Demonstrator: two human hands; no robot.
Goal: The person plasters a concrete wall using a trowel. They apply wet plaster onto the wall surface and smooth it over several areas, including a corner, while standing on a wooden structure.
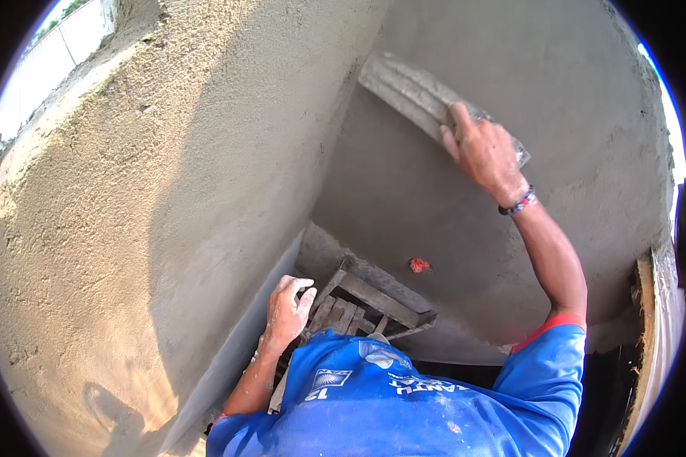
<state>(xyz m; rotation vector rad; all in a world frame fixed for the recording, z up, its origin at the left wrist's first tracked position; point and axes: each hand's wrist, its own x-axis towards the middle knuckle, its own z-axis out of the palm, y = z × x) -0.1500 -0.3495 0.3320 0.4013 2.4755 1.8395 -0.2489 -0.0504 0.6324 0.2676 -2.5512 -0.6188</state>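
My right hand is closed around the back of a long, cement-smeared plastering float. The float slants across the grey plastered wall on the right, its far left end close to the inner corner. A beaded band circles my right wrist. Lower down, my left hand hangs in front of the left wall, its fingers loosely curled, the thumb apart and nothing visible between them. Pale cement dust coats its fingers.
The left wall is rough and partly sunlit. A wooden frame with slats stands below, by the corner. A small orange-red lump shows low on the right wall. A wooden board rises at the right edge.
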